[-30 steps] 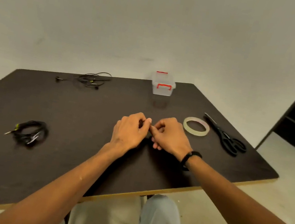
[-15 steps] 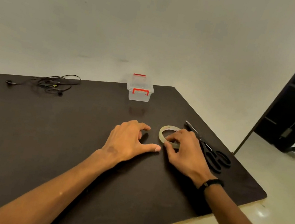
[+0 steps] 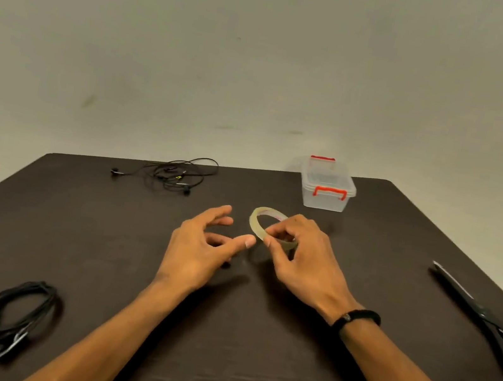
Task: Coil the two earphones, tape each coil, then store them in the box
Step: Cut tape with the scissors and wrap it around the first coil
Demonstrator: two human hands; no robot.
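Our right hand pinches the light, stiff tape roll tilted up off the table just beyond our open left hand, whose thumb nears its rim; we judge the rim the best hold for peeling.

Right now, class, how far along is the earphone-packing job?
Done: one earphone lies coiled at near left. In hand: the right hand holds the tape roll, lifted and tilted; the left hand reaches toward it. Left: taping, coiling the loose earphone, boxing both in the box.
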